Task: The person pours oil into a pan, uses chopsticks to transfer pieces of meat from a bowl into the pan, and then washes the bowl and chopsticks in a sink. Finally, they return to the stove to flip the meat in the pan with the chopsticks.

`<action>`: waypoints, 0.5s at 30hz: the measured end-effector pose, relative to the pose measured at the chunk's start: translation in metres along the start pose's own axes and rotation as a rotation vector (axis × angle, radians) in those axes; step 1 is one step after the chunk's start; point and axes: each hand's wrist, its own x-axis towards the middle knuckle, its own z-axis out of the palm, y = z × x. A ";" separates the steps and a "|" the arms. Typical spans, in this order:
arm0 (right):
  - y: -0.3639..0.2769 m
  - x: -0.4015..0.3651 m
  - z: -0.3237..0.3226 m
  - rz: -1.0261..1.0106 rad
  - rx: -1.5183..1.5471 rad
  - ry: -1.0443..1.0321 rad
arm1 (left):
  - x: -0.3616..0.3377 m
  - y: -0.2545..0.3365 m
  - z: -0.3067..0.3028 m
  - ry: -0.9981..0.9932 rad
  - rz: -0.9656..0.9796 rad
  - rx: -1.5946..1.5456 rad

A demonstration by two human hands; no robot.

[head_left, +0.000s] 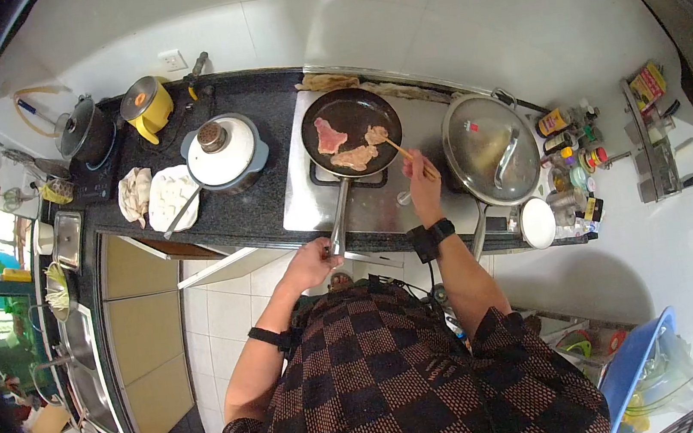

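Observation:
A black frying pan (351,110) sits on the stove (379,199) with three pieces of meat (354,157) in it. My left hand (315,261) grips the end of the pan's long metal handle (338,217) at the counter's front edge. My right hand (421,177) holds wooden chopsticks (398,149), whose tips touch the meat piece at the pan's right side. Both wrists wear black bands.
A lidded wok (490,149) stands right of the pan, with bottles and jars (567,146) beyond it. Left on the dark counter are a lidded grey pot (223,153), a white plate (170,196), a cloth (134,195), a yellow kettle (146,105) and a black pot (83,132). The sink (78,353) is far left.

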 end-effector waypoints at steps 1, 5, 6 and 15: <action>0.003 0.000 -0.003 0.012 -0.044 0.014 | 0.000 -0.001 0.001 0.003 0.005 -0.013; 0.005 0.001 0.000 -0.167 -0.289 0.060 | 0.005 -0.008 0.004 -0.007 0.004 -0.023; 0.002 0.000 0.003 -0.259 -0.398 0.013 | 0.006 -0.011 0.005 -0.007 0.010 -0.032; 0.004 0.003 0.023 -0.377 -0.603 -0.080 | 0.002 -0.007 0.004 0.009 0.015 -0.053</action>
